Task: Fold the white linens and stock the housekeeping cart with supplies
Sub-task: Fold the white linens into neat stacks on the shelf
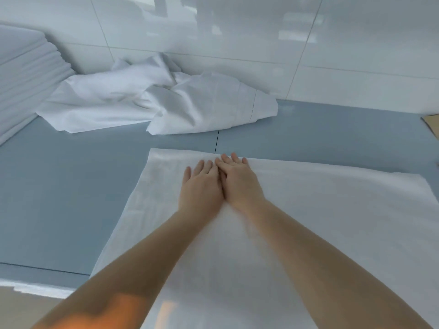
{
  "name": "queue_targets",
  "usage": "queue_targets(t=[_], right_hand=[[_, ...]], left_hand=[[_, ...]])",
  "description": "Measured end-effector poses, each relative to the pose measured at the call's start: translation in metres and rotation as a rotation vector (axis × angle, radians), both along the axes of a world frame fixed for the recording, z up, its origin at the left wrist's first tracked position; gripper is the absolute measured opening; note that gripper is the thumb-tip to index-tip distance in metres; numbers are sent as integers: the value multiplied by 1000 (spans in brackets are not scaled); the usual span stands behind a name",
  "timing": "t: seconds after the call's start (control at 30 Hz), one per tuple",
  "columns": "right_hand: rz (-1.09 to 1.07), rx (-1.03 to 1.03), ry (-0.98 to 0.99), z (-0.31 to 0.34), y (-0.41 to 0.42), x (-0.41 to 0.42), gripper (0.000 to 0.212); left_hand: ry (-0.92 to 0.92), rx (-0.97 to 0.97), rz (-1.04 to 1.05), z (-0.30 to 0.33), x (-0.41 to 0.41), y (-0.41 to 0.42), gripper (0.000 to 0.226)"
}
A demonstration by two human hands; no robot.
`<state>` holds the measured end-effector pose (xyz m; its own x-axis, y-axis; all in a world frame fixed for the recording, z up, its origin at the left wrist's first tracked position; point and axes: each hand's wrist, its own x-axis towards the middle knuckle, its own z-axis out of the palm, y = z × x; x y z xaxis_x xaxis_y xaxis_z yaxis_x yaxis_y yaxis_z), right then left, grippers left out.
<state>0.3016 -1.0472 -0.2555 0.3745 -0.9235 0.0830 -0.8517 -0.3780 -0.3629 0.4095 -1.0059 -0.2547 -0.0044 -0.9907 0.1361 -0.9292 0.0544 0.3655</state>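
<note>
On the blue-gray table (pixel 71 186), a flat white sheet (pixel 308 233) lies spread out from the middle down to 5 o'clock. Both hands lie on it, near its far edge, side by side and touching each other. The left hand (pixel 200 186) is flat, palm down, with straight fingers pressing on the cloth. The right hand (pixel 240 181) is flat too, with its fingers straight and reaching to the sheet's far edge. Neither hand holds anything; they only press on the sheet. Both bare arms come up from the bottom, at 6 o'clock.

Up at 11 o'clock, a crumpled white cloth (pixel 166 100) sits in a messy heap against the wall, well apart from the flat sheet. Over at 9 o'clock, a tall stack of folded white linens (pixel 26 74) stands at the table's left end, just beside the messy heap. Shiny white wall tiles (pixel 261 32) fill the top. At 3 o'clock, a bit of something brown (pixel 431 124) pokes in at the edge; I cannot tell what it is.
</note>
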Motion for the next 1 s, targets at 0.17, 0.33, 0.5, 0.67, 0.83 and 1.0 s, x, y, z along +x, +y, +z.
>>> queue_targets(t=[0.17,0.33,0.5,0.67,0.83,1.0], right_hand=[[58,1,19,3,-1,-34,45],[-113,-41,221,0,5,-154,51],[-445,-131,278,16,16,-243,45],[-281,-92,240,13,82,-228,46],[-243,109,344,13,74,-237,52],[-223,135,359,10,38,-290,56]], left_hand=[[-156,225,78,-2,2,-7,69],[-251,323,127,1,0,-10,84],[-243,415,208,8,-12,-17,75],[-212,435,272,23,-71,-11,60],[-231,291,-2,7,-183,45,60],[-296,193,37,-5,-202,48,72]])
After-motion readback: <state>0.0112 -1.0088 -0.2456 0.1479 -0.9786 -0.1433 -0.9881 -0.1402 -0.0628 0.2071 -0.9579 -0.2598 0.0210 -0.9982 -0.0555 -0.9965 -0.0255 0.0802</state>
